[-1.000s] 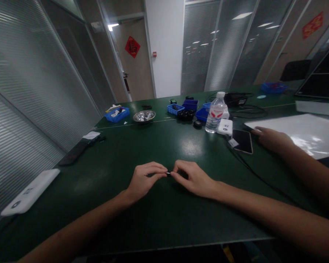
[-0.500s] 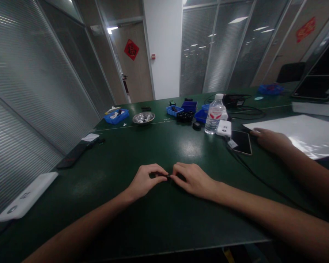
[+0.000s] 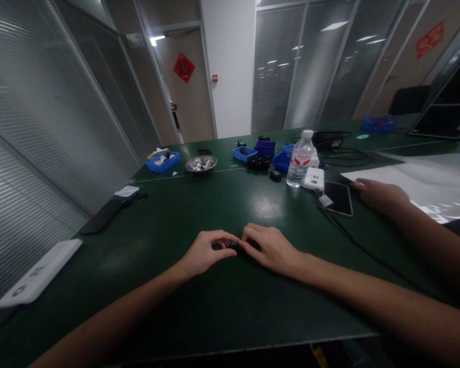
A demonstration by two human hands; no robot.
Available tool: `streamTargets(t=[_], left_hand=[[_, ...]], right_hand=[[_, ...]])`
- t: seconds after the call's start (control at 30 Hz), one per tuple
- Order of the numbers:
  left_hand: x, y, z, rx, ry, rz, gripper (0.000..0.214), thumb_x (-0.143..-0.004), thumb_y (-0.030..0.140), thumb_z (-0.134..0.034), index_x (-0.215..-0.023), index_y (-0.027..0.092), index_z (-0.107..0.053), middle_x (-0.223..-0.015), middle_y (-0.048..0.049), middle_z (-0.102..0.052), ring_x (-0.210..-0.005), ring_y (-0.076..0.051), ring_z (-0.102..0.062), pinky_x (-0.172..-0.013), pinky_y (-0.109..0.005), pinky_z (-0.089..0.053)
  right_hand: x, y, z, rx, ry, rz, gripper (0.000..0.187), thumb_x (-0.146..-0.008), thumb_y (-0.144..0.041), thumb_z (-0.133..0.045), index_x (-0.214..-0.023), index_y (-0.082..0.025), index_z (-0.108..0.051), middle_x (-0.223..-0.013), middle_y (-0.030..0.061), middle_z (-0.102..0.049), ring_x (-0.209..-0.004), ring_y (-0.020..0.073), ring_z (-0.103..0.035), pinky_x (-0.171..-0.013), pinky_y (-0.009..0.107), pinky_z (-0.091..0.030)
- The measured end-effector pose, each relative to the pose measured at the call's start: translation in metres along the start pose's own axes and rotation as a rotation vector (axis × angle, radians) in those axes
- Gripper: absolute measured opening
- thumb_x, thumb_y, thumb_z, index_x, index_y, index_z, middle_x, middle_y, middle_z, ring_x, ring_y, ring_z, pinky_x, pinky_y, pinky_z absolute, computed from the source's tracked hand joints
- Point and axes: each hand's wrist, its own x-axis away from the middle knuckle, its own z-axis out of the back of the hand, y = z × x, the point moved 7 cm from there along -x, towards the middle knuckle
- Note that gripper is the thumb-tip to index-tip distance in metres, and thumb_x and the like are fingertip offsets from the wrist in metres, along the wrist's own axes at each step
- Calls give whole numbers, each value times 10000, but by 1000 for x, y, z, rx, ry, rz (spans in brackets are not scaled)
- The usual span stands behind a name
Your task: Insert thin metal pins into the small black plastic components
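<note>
Both of my hands rest on the dark green table (image 3: 168,225) near its front edge, fingertips meeting. My left hand (image 3: 205,253) pinches a small dark part (image 3: 234,245) between thumb and forefinger. My right hand (image 3: 270,249) pinches the same part from the other side, fingers curled. The part is too small and dark to name. Another person's hand (image 3: 379,196) lies flat at the right, beside a black phone (image 3: 338,198).
A water bottle (image 3: 299,159), a white power bank (image 3: 314,179), blue bins (image 3: 163,161) and a metal bowl (image 3: 201,163) stand at the table's far side. A white device (image 3: 38,272) and a black remote (image 3: 103,215) lie at the left. White sheet (image 3: 417,184) at right.
My two hands have closed in slightly, the fingertips now pressed tighter round the small part. The other person's hand stays beside the phone.
</note>
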Motion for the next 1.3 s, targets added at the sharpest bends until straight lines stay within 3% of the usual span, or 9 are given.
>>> streamTargets(t=[0.53,0.9,1.0,1.13,1.3], left_hand=[[1,-2,1,-125,-12,1,314,-912,292,-683,-1210,207,-733,-1089,-55,-707,-835,-153,-584,-740,-270,-452],[7,7,4,-10,-91,90,574,-828,221,-747,-1379,207,-584,-1194,-85,-673,-916,-165,-630,-798,-301,-511],[10,13,1,-14,-172,92,511,-858,216,-717,-1353,193,-588,-1092,-62,-701,-909,-163,-638,-826,-310,-500],[13,21,-8,-76,-212,19,463,-858,266,-743,-1304,221,-629,-1105,-40,-719,-997,-185,-638,-853,-311,-463],[6,21,-10,-164,-55,46,307,-978,376,-592,-1216,216,-702,-1069,-47,-704,-867,-157,-616,-722,-269,-447]], right_hand=[[0,5,-3,95,-64,75,135,-1015,-304,-536,-998,-198,-616,-953,31,-616,-730,135,-565,-612,258,-364],[2,3,7,92,-122,93,158,-971,-316,-586,-888,-192,-635,-907,23,-608,-674,118,-529,-586,258,-333],[1,9,15,67,-74,66,126,-951,-276,-596,-877,-187,-646,-901,25,-615,-679,120,-534,-596,261,-342],[-1,20,19,29,21,22,128,-952,-284,-597,-894,-183,-652,-916,30,-626,-711,132,-553,-622,263,-364],[-2,29,14,-3,96,-18,115,-949,-269,-599,-898,-180,-651,-876,25,-619,-702,137,-551,-635,266,-377]])
